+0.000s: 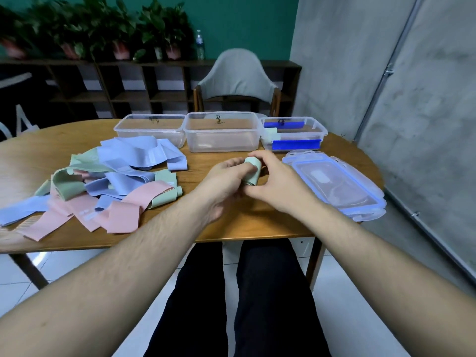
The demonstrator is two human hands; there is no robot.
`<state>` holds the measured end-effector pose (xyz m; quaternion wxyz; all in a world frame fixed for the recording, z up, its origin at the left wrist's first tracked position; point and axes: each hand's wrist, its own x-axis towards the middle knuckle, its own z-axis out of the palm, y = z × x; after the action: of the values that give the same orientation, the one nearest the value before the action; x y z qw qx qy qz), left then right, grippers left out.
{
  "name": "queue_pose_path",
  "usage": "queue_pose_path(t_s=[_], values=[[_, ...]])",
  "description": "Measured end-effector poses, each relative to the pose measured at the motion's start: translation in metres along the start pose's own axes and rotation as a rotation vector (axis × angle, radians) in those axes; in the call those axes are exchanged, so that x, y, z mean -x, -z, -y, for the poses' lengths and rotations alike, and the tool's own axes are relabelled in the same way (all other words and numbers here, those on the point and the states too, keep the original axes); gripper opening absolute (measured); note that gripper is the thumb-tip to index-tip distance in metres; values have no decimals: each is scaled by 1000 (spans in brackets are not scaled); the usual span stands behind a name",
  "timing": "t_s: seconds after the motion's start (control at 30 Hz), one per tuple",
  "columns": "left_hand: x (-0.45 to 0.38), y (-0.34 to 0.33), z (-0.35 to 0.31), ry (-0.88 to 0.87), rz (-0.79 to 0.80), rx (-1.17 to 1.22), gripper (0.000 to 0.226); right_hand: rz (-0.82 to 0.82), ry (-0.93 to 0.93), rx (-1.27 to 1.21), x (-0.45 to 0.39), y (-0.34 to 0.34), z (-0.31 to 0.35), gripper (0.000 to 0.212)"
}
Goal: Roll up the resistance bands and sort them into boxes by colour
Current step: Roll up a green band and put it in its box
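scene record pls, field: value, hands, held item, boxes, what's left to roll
left hand: grips the green roll from the left
right hand: fingers curled round the same roll
green roll: nearly fully rolled, held above the table
boxes: three clear, open, in a row at the far edge; left box and middle box look empty; right box has blue clips and a pale green roll at its left end
lids: stacked at right
unrolled bands: blue, green, pink pile at left

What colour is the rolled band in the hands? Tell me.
Pale green rolled band, head view.
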<state>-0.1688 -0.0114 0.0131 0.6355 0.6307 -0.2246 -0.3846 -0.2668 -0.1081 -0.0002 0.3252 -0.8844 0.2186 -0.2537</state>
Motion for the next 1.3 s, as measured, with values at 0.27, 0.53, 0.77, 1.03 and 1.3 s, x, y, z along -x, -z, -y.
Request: queue_pose_path(t_s=[0.27, 0.53, 0.77, 1.03, 1.3], values=[[-38, -23, -24, -63, 91, 11, 45, -69, -77, 42, -34, 27, -5, 44], [-104, -41, -44, -68, 83, 16, 39, -187, -181, -34, -90, 40, -36, 56], [-159, -53, -59, -73, 41, -234, 41, -159, -233, 46, -134, 49, -73, 50], [-227, -57, -81, -208, 143, -534, 40, 4, -207, -124, -176, 85, -112, 54], [-267, -66, -76, -283, 281, -657, 39, 117, -271, -49, -209, 115, -144, 25]])
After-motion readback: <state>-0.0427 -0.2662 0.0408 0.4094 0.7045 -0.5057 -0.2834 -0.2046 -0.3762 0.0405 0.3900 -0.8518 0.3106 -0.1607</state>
